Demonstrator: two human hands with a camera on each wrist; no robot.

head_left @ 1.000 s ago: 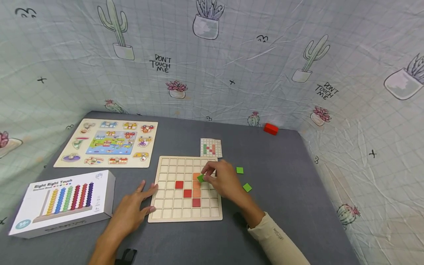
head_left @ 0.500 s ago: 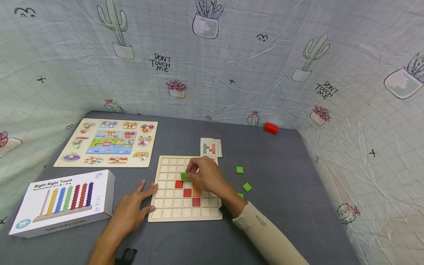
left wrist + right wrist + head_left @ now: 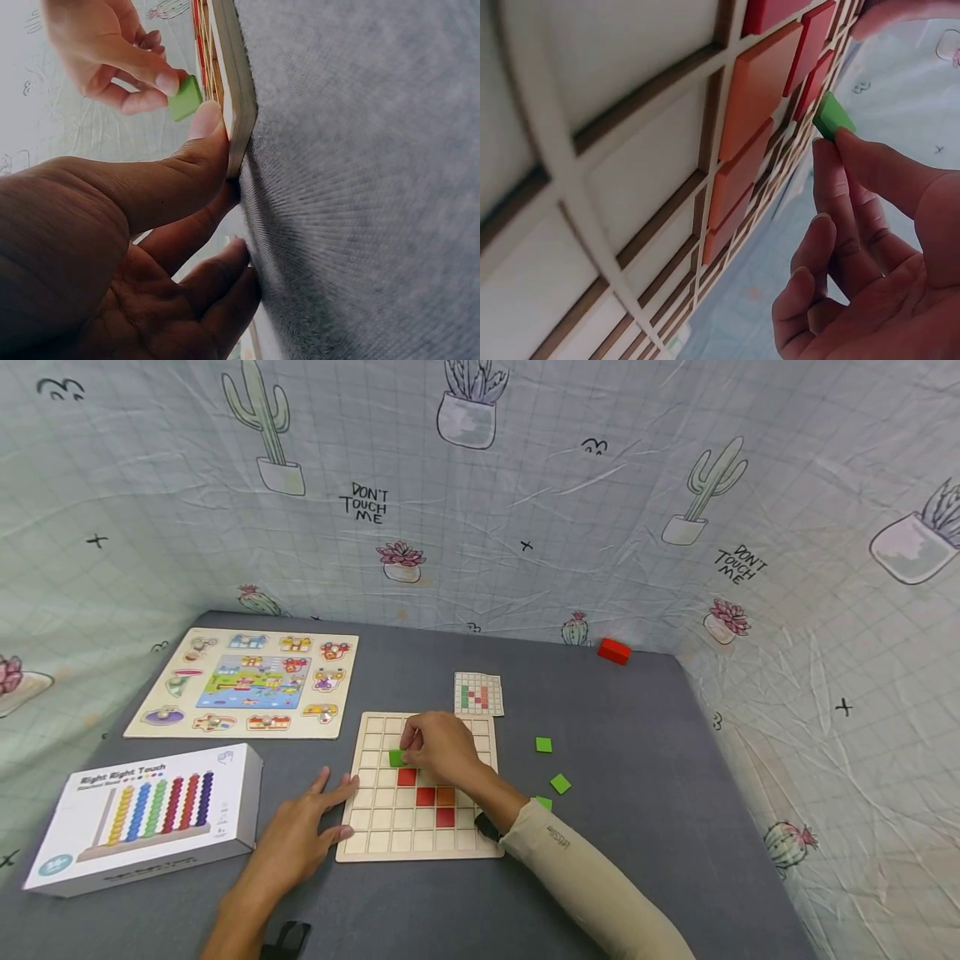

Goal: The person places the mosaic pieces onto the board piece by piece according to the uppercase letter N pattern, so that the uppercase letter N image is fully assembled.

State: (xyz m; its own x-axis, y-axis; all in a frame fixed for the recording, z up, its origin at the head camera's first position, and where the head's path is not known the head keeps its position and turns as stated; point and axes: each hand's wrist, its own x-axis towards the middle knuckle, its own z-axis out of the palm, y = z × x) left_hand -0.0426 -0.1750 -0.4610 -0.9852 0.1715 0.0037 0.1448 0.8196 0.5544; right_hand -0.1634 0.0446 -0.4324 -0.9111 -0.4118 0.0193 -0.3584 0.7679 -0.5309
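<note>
Head view shows both hands at the grid board (image 3: 378,843), which lies flat on the grey surface (image 3: 637,735). The right hand (image 3: 442,747) pinches one green tile (image 3: 397,758) between thumb and finger, by its edge, perhaps because such a hold leaves the other edge free toward the squares. This tile is tilted over the left part of the board, near the farthest red tile; whether it touches the board, I cannot tell. The left hand (image 3: 296,835) has its fingers spread, with thumb and a fingertip against the board's left edge, it seems for holding it steady.

On the board are three red tiles (image 3: 425,796), set along a diagonal, and three orange tiles (image 3: 761,90) in one line, which the right wrist view shows better. To the right of the board lie three loose green tiles (image 3: 560,783), one partly covered by the sleeve (image 3: 600,872), probably placed there for easy reach. One pattern card (image 3: 478,693) lies at the far edge, I suppose for being looked at without covering the squares. Farther out are one picture puzzle board (image 3: 300,727) and one box (image 3: 142,818) at left, and one red block (image 3: 615,651) at far right
</note>
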